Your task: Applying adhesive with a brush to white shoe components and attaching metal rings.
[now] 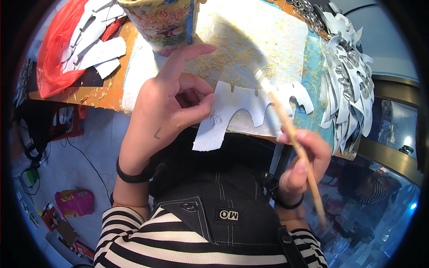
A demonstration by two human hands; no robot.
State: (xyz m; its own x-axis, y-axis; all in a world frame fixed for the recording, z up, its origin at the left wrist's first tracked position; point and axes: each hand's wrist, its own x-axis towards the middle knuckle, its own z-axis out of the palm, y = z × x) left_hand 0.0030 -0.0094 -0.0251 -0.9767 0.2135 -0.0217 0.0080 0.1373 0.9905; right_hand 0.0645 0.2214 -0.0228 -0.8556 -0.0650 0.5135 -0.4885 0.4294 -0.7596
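Observation:
My left hand (pixel 165 96) has its thumb and a bent finger closed on the left edge of a white cut-out piece (pixel 243 102), with the index finger stretched out above. Slots line the piece's upper edge and rounded notches its lower edge; its left end hangs past the table edge. In my right hand (pixel 307 163) is a brush (pixel 291 129) with a thin wooden handle, gripped between thumb and fingers. Its pale tip lies over the piece's upper edge; whether it touches is unclear. A white sheet (pixel 286 33) specked with yellowish bits lies beneath.
A patterned tub (pixel 163 22) stands at the back left, close to my left hand. A red plastic bag (pixel 49 67) with white pieces (pixel 105 53) lies at the left. Many similar pieces (pixel 351 85) with metal rings are piled at the right, on the table (pixel 105 96).

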